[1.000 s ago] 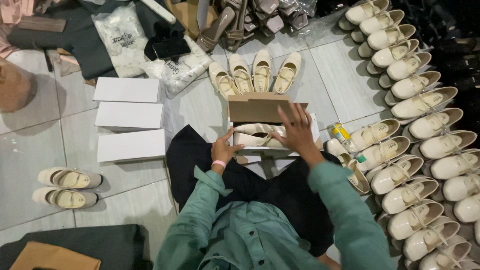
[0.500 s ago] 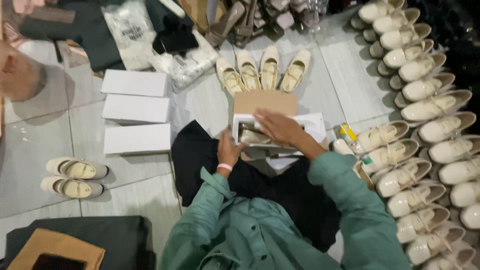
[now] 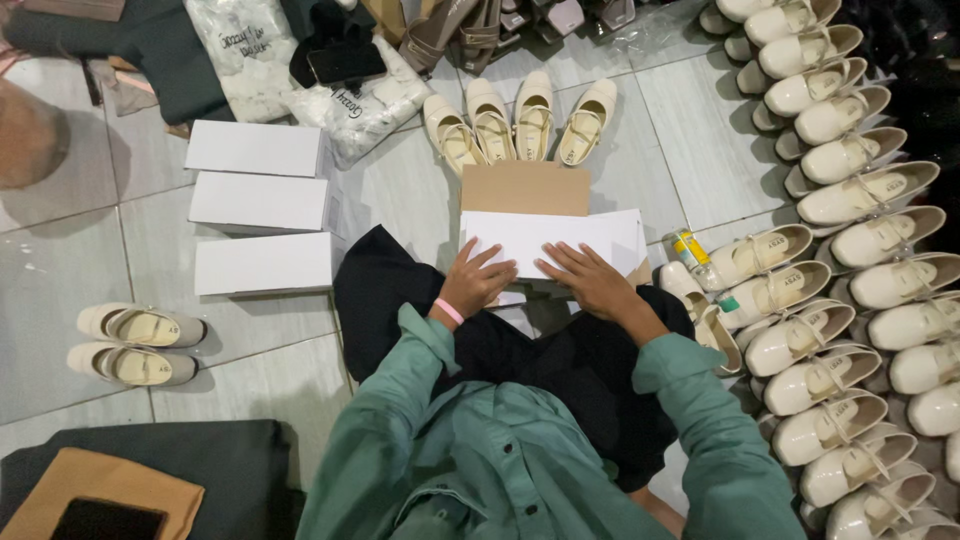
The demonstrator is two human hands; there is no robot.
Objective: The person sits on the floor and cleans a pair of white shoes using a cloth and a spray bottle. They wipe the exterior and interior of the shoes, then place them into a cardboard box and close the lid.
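A shoe box [image 3: 525, 190] with a brown cardboard flap stands on the tiled floor in front of my knees. White tissue paper [image 3: 560, 238] lies folded flat across its top and hides what is inside. My left hand [image 3: 478, 282] presses on the paper's near left edge, fingers spread; a pink band circles that wrist. My right hand [image 3: 588, 278] lies flat on the paper's near right part, fingers apart. Both sleeves are green.
Three closed white boxes [image 3: 258, 205] lie in a column at left. Two pairs of cream shoes [image 3: 520, 118] stand beyond the box, one pair [image 3: 135, 343] at far left, several rows [image 3: 850, 260] along the right. A small yellow bottle [image 3: 690, 248] lies beside the box. Bags and dark cloth fill the top.
The shoes seen in the open box a second ago are now covered by white paper. Both hands have come down flat onto the paper.
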